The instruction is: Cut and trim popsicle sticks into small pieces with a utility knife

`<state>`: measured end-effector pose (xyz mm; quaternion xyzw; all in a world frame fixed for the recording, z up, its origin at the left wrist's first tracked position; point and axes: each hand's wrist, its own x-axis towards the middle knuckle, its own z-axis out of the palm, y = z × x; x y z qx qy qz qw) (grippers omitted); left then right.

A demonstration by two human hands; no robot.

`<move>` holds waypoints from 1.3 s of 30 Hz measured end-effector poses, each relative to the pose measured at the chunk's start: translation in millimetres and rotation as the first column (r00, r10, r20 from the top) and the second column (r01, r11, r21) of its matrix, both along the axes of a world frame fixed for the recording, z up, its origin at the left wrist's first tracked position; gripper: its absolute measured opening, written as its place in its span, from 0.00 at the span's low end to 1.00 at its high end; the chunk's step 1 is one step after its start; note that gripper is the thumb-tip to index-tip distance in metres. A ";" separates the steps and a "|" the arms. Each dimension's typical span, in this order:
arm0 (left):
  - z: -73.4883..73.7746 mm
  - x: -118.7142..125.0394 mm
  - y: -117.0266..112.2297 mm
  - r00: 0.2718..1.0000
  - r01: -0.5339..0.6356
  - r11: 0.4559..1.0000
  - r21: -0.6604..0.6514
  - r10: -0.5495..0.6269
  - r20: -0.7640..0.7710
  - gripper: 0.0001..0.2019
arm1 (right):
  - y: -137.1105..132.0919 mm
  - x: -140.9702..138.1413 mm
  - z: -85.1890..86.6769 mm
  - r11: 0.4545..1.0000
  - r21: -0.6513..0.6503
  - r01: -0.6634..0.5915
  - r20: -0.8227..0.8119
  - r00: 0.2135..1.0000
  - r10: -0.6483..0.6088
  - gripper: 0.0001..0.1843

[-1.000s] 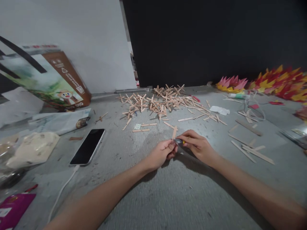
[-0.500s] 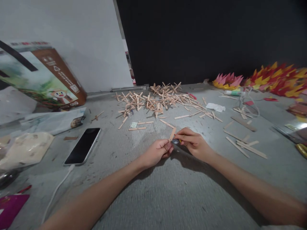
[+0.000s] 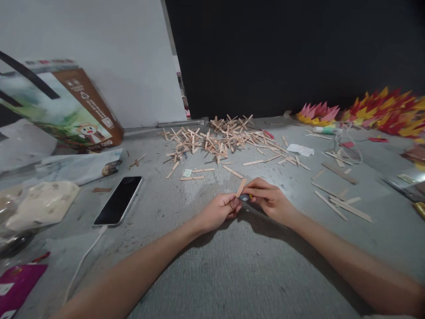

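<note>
My left hand [image 3: 222, 209] is closed on a wooden craft stick [image 3: 241, 188], which points up and away from the fingertips. Just beside it, my right hand [image 3: 270, 200] pinches a small grey and yellow tool [image 3: 245, 197]. The tool's grey end is against or very near the lower part of the stick; its exact kind is too small to make out. Beyond the hands lies one loose craft stick [image 3: 233, 172]. Farther back spreads a pile of craft sticks [image 3: 212, 139], many joined into crosses.
To the left lie a phone [image 3: 118, 201] with a white cable, plastic packets [image 3: 43, 206] and a printed carton bag [image 3: 83, 110]. On the right are loose sticks [image 3: 345, 206], a white paper scrap [image 3: 300, 149] and red and yellow paper shapes [image 3: 388, 110]. A black panel [image 3: 292, 57] stands behind.
The view has shifted slightly, so the table things appear a little farther right. Both hands keep nearly the same pose, the stick and tool still held close together.
</note>
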<state>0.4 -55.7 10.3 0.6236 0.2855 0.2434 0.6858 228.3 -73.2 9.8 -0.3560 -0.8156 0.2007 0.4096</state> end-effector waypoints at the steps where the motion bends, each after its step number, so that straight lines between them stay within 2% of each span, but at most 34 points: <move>1: 0.3 -0.1 -0.2 1.000 0.001 1.000 0.002 -0.001 0.001 0.28 | 0.0 0.0 0.3 1.000 -0.003 0.002 0.002 1.000 -0.002 0.17; 7: -0.7 0.3 -0.7 1.000 0.003 1.000 0.009 -0.003 -0.012 0.28 | 0.1 0.6 0.2 1.000 -0.003 0.002 -0.005 1.000 -0.002 0.17; 11: -4.9 0.6 -0.9 0.997 -0.004 0.999 0.037 0.007 -0.077 0.27 | -0.6 0.3 2.1 1.000 -0.006 -0.002 -0.001 1.000 0.002 0.16; 18: -0.2 0.8 -3.7 0.979 0.026 0.989 0.149 0.005 -0.204 0.15 | -0.4 -0.1 2.3 1.000 0.020 -0.007 0.020 1.000 0.007 0.16; 27: 5.3 4.5 -2.4 0.948 -0.036 0.988 0.153 0.082 -0.307 0.15 | 2.4 1.1 -4.2 0.998 0.057 -0.006 0.016 1.000 0.005 0.21; 30: 7.6 5.4 -4.2 0.942 -0.009 0.988 0.156 0.061 -0.329 0.16 | 1.4 0.2 -4.4 0.998 0.063 -0.010 0.010 1.000 0.009 0.21; 35: 8.0 5.1 -4.9 0.949 0.007 0.982 0.188 0.053 -0.312 0.12 | 0.8 0.6 -4.5 0.996 0.086 -0.011 0.013 1.000 0.010 0.21; 39: 7.2 4.3 -3.5 0.946 0.038 0.984 0.173 0.021 -0.324 0.14 | 1.3 1.6 -5.0 0.996 0.082 -0.021 0.016 1.000 0.020 0.21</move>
